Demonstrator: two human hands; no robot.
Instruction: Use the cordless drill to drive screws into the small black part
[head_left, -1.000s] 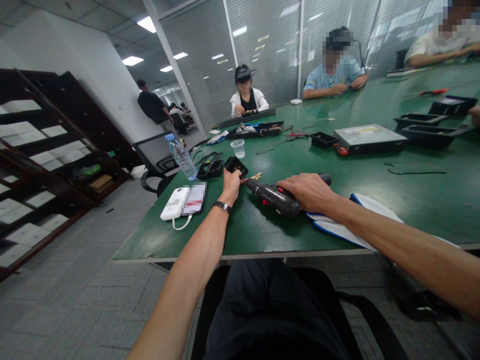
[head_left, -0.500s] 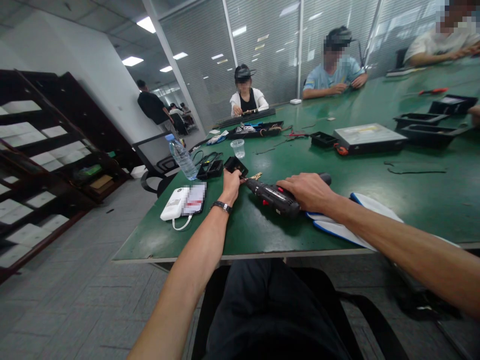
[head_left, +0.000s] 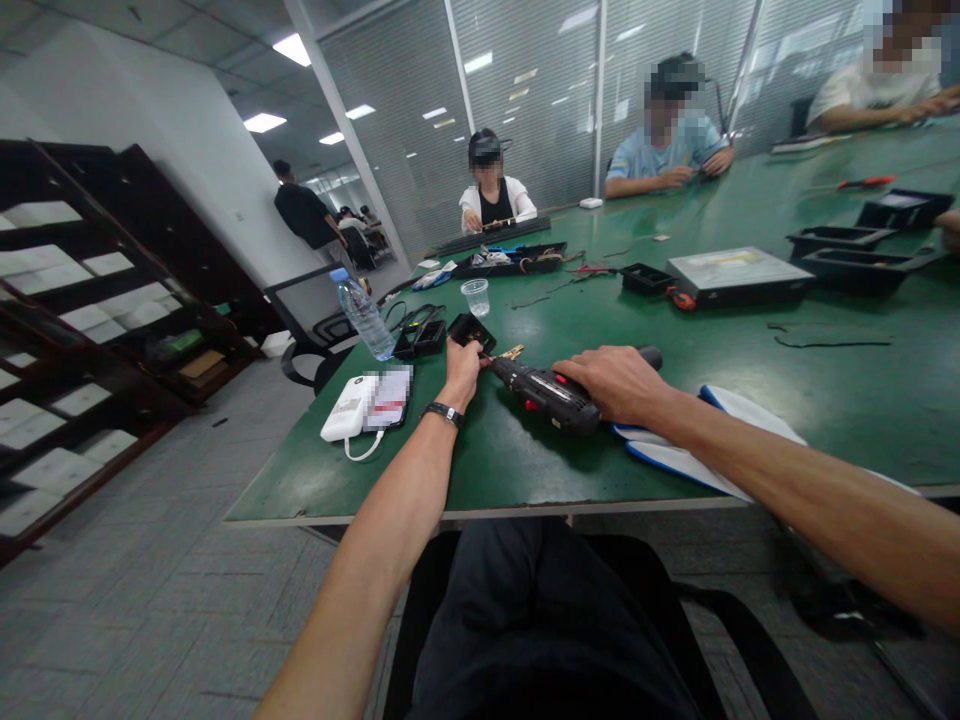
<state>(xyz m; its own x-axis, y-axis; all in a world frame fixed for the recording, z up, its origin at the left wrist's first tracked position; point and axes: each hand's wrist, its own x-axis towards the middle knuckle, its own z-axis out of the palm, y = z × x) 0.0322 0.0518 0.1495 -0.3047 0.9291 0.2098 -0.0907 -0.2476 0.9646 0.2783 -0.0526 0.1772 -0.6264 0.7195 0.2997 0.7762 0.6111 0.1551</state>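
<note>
My right hand (head_left: 616, 383) is wrapped round the handle of a black cordless screwdriver (head_left: 551, 397) with red buttons. Its nose points left, toward a small black box-shaped part (head_left: 471, 332) that my left hand (head_left: 465, 366) grips. The tool's tip meets the area by my left fingers; exactly what it touches is too small to make out. Just beyond the tip lies a small gold-coloured metal piece (head_left: 512, 353). Under my right forearm are white gloves with blue edging (head_left: 675, 455), partly covered.
A water bottle (head_left: 363, 315), black trays (head_left: 420, 340) and a clear plastic cup (head_left: 475, 297) stand beyond my left hand. A white power bank (head_left: 349, 407) is cabled to a phone (head_left: 389, 397). Rightward sits a metal-topped box (head_left: 739, 277). People sit across the green table (head_left: 525, 480).
</note>
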